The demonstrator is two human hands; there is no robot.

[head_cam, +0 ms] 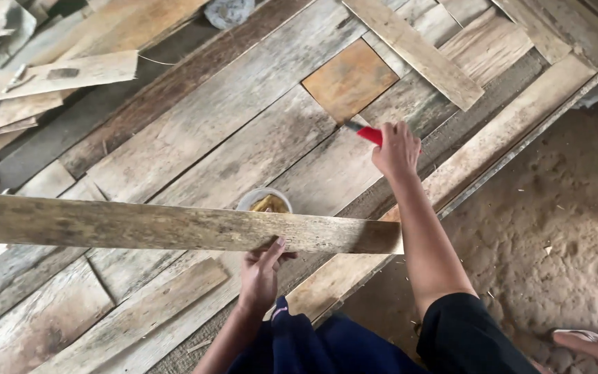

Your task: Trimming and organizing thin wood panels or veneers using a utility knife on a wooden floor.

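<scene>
The left hand (261, 273) is closed around the edge of a long plank (174, 227). The thumb lies on top of the wood and the other fingers curl under it, so they are hidden. The plank runs flat across the view, from the left edge to just past the right arm. It is grey and worn, with dark spots.

The right hand (396, 149) is shut tight on a tool (367, 132) with a red handle. Only a bit of the red handle and a short dark metal part stick out of the fist. The rest is hidden, so I cannot tell what kind of tool it is. The tip points at a square brown board (349, 78) and sits just at its lower corner.

The 2 hands are well apart. The right hand is stretched out far ahead and the left hand is close to the body.

A small white bowl (264, 201) sits just behind the plank, near the left hand. The plank covers its lower half. There is something yellow-brown in it, but it is hard to make out.

Under it all lie many old planks (243, 125) side by side. To the right is dirt ground (555, 228). A foot in a sandal (579, 337) shows at the bottom right, cut off by the edge.
</scene>
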